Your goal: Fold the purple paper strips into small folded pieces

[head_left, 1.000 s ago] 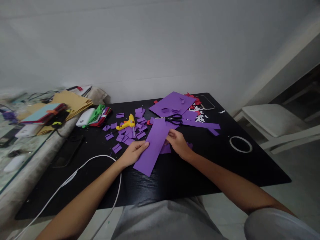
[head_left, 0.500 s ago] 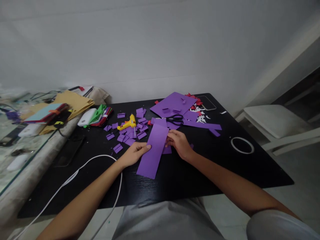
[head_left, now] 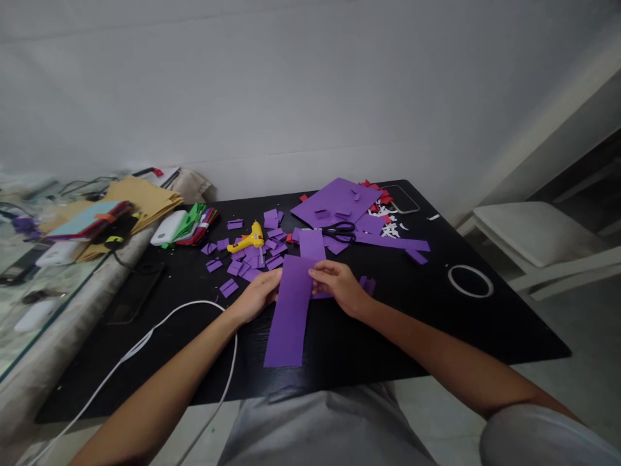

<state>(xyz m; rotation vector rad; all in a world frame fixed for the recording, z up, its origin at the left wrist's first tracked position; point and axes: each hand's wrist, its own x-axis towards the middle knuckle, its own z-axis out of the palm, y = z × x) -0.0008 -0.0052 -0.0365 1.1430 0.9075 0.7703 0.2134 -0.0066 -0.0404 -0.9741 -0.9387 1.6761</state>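
Note:
A long purple paper strip (head_left: 288, 317) is held over the front of the black table, slightly tilted. My right hand (head_left: 339, 285) pinches its upper right edge between thumb and fingers. At the strip's left edge, my left hand (head_left: 259, 296) has its fingers closed, their tips partly hidden behind the paper. Behind the strip lies another purple paper piece (head_left: 313, 244). Black-handled scissors (head_left: 339, 231) rest just beyond it. To the left, a yellow glue gun (head_left: 249, 238) lies among several small folded purple paper pieces (head_left: 250, 262).
A large purple sheet (head_left: 334, 200) lies at the back, with red and white scraps (head_left: 391, 226) beside it. A white ring (head_left: 470, 282) sits on the right. A white cable (head_left: 160, 323) loops across the left front, near a dark phone (head_left: 136, 294). A white chair (head_left: 524, 233) stands at the right.
The strip has come down toward me and a little left, turning more upright. My right hand has shifted left with it; my left thumb no longer lies across its face.

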